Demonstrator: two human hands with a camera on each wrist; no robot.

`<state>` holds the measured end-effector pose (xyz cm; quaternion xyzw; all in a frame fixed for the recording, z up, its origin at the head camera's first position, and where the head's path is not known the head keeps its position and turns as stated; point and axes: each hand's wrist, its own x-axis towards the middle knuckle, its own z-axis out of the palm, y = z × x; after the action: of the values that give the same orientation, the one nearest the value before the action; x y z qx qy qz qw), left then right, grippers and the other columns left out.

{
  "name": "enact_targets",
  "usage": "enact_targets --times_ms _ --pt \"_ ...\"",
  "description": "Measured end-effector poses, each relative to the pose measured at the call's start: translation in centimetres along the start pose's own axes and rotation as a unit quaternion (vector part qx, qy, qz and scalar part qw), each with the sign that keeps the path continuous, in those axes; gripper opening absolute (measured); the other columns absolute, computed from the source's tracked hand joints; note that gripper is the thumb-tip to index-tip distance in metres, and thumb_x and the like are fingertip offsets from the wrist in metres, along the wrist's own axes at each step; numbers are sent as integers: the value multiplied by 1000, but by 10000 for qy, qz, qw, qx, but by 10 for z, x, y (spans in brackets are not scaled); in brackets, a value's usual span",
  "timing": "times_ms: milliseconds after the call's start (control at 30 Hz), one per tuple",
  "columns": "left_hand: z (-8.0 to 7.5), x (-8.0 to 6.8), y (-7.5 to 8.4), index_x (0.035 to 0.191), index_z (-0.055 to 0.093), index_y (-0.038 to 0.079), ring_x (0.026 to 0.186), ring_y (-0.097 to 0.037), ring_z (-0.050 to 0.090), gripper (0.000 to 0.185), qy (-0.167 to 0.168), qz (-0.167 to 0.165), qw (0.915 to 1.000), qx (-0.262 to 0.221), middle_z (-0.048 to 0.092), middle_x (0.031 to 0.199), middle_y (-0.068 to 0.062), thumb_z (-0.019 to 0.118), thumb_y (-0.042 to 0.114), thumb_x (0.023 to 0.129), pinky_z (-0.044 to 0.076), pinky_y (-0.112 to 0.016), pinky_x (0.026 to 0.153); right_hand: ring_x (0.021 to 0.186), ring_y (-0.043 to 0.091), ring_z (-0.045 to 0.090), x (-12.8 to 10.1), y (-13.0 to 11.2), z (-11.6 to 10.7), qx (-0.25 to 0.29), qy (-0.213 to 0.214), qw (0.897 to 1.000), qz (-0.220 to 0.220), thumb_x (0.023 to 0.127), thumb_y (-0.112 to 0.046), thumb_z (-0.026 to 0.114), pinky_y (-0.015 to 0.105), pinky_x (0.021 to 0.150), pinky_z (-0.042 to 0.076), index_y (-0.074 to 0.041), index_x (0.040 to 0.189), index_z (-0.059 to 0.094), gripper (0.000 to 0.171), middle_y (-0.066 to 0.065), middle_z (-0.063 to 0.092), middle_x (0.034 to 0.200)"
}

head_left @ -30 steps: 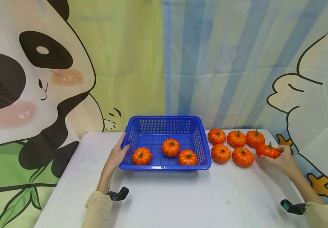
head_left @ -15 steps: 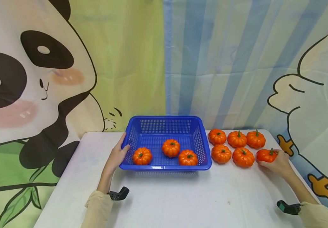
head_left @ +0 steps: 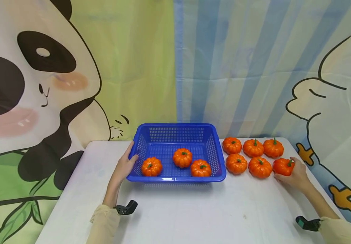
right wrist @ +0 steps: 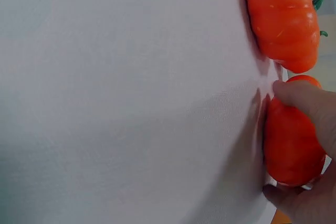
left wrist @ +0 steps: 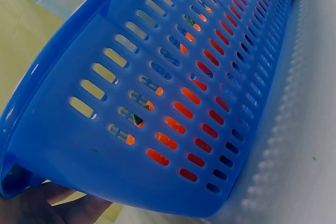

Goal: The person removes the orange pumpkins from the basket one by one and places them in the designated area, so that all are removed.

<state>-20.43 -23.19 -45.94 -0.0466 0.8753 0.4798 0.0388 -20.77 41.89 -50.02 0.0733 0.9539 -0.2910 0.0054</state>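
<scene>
At lower right of the head view, the toy pumpkin point(head_left: 283, 166) gripped by the right hand point(head_left: 295, 176) has been lowered onto the white table point(head_left: 193, 213) beside the front-row pumpkin point(head_left: 259, 167), while the blue basket point(head_left: 175, 128) is still held at its left rim by the left hand point(head_left: 124, 166).

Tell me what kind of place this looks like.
Probably a staged recording setup rather than a home: a white table stands before cartoon panda backdrop curtains, with toy pumpkins laid in neat rows beside a blue basket. Both wrists wear small camera mounts.
</scene>
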Motion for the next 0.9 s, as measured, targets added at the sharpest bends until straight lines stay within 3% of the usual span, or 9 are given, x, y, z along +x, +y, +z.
enact_targets --times_ms 133,233,333,433,633,767,900 --pt "0 0 1 157 5 32 147 -44 22 65 -8 -4 10000 -35 15 163 -15 40 26 102 21 -65 114 122 65 18 -7 -11 -6 -426 105 9990 -29 77 -34 79 79 88 32 11 149 -4 118 49 8 140" --pt "-1 -1 1 157 5 31 146 -45 23 65 2 -1 10000 -21 16 163 -16 40 27 102 21 -66 114 131 66 9 -14 -28 -16 -483 534 9967 -365 76 -40 79 82 91 25 8 151 -4 121 46 2 147" --pt "-2 -1 0 157 5 31 146 -45 23 65 10 -1 10000 -21 16 163 -16 40 27 101 21 -66 114 135 64 9 -25 -55 -28 -513 973 9897 -914 76 -37 81 83 94 22 7 152 3 117 43 4 151" --pt "-2 -1 -1 157 5 32 146 -45 23 65 5 9 10000 -41 16 163 -16 40 26 102 21 -65 114 134 61 16 -41 -90 -36 -405 1088 9826 -1449 75 -24 82 81 93 25 7 151 12 108 41 14 150" --pt "-1 0 -1 157 5 33 147 -44 23 65 -2 22 10000 -51 16 163 -15 40 27 102 22 -65 114 120 53 44 -78 -150 -38 64 379 9680 -2481 76 -15 82 70 87 43 8 146 30 89 35 41 139" --pt "-1 1 -1 157 5 32 147 -43 21 65 -18 18 10000 -61 15 163 -14 39 27 102 20 -65 115 112 48 57 -98 -175 -33 197 -109 9682 -2490 80 -21 79 52 75 57 3 144 36 81 29 49 137" --pt "-1 1 0 157 4 32 147 -43 21 65 -26 -8 10000 -56 14 163 -14 39 27 102 20 -64 115 112 47 60 -110 -195 -27 358 -509 9667 -2481 81 -24 78 41 72 60 -2 145 38 79 27 49 140"
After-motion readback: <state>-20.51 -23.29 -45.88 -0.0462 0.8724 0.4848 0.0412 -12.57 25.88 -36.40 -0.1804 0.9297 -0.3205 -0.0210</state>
